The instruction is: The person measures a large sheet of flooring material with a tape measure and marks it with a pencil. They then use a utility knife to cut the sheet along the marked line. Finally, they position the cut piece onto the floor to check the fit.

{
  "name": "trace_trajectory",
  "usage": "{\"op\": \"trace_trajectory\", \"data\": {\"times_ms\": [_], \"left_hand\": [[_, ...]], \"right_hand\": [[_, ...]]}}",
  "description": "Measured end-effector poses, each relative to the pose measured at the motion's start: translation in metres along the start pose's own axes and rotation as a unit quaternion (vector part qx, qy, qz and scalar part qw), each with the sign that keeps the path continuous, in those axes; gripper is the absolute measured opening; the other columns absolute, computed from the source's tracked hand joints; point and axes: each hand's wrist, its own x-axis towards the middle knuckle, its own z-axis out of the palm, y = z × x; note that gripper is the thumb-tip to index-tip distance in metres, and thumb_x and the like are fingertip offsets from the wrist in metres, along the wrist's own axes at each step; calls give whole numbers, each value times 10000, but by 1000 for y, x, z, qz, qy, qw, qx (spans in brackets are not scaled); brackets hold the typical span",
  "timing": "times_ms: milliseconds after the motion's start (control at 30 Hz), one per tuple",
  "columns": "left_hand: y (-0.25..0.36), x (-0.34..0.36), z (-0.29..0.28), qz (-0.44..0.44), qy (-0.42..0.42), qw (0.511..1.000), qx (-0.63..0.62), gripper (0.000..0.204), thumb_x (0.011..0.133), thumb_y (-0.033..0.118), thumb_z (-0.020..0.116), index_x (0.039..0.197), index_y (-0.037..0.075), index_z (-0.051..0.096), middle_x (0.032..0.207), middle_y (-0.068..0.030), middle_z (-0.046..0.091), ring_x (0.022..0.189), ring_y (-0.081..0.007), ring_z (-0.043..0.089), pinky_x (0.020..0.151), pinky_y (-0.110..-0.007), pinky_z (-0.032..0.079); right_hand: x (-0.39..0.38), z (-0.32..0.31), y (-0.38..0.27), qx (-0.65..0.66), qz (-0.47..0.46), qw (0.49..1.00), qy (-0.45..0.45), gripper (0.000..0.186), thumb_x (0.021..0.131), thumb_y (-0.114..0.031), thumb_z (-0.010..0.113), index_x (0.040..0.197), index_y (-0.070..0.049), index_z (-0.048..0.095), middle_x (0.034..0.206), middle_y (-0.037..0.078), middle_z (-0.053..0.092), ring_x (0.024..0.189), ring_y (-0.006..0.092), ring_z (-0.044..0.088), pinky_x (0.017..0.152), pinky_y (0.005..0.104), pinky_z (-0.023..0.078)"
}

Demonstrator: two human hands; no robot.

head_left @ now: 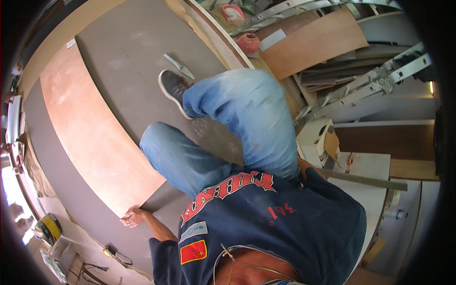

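Observation:
My left hand is at the near corner of a long, light-brown plywood strip, its fingers closed on the edge. The strip lies flat on a large grey-brown board and runs away to the far left. My right hand is hidden behind my bent leg; only part of the forearm shows. Past my shoe lies a slim, silver-grey hand tool, its exact kind unclear.
Metal ladders lean at the right, near a wide plywood sheet and stacked panels. A white box stands beside my right leg. At the lower left are a black-and-yellow roll-shaped object and a tape measure.

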Motion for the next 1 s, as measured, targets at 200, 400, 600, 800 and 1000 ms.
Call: {"op": "trace_trajectory", "data": {"times_ms": [200, 400, 600, 800, 1000], "left_hand": [[0, 6, 21, 7, -12, 999, 42, 406, 924, 277, 463, 1192, 0, 591, 1209, -153, 609, 1182, -341, 527, 1009, -503, 377], [9, -1, 15, 32, 10, 999, 13, 420, 914, 275, 447, 1200, 1, 586, 1210, -161, 606, 1190, -345, 523, 999, -508, 371], [11, -4, 11, 15, -16, 998, 64, 416, 907, 261, 435, 1204, 7, 578, 1221, -169, 593, 1191, -342, 521, 997, -520, 360], [-6, 4, 28, 25, 45, 999, -3, 431, 850, 293, 483, 1169, 20, 583, 1172, -155, 601, 1161, -335, 537, 964, -536, 382], [34, 29, 18, -38, 46, 997, -44, 443, 761, 225, 548, 1155, 26, 580, 1180, -145, 566, 1166, -323, 523, 987, -527, 389]], "right_hand": [[-32, -1, 1, 43, 12, 999, 4, 467, 903, -174, 609, 1309, 22, 484, 1207, 202, 565, 981, 271, 576, 862, 340, 503], [-24, -78, -38, 64, -53, 994, 70, 450, 907, -176, 608, 1289, 35, 500, 1176, 201, 591, 930, 269, 601, 863, 340, 502], [1, -202, -85, 185, -163, 958, 144, 433, 905, -179, 615, 1263, 47, 523, 1145, 198, 614, 886, 270, 620, 857, 349, 502], [-25, -247, -199, 121, -338, 894, 270, 419, 880, -213, 650, 1232, -1, 570, 1083, 175, 625, 930, 262, 618, 841, 368, 486], [-36, -205, -242, 80, -327, 918, 209, 394, 881, -226, 641, 1227, -45, 584, 1170, 185, 578, 1000, 291, 609, 883, 366, 474]]}}
